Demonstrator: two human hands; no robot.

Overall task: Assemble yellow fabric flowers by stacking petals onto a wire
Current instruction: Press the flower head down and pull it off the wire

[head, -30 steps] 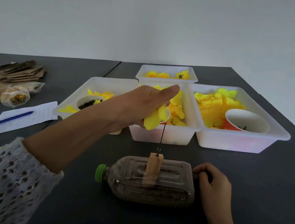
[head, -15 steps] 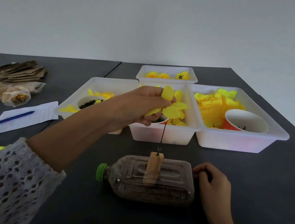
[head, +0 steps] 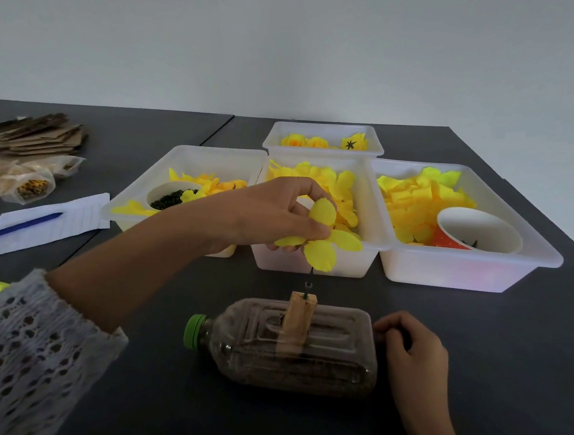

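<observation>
My left hand [head: 272,214] pinches a yellow fabric petal piece [head: 321,239] with several lobes just above the thin dark wire [head: 309,282]. The wire stands upright in a wooden block [head: 300,316] set in a clear plastic bottle [head: 289,348] lying on its side with a green cap. The wire's top is hidden behind the petal. My right hand [head: 409,347] rests curled against the bottle's right end. The middle white bin [head: 368,254] behind holds more yellow petals.
A left bin [head: 135,202] holds petals and a cup of dark bits. The right bin [head: 537,250] has yellow pieces and a red paper cup [head: 477,229]; a back bin [head: 322,141] contains finished flowers. Paper with a blue pen [head: 17,227], bags and cardboard lie left.
My left hand lifted a petal piece out of the middle bin and brought it toward me and down over the wire. My right hand stayed at the bottle.
</observation>
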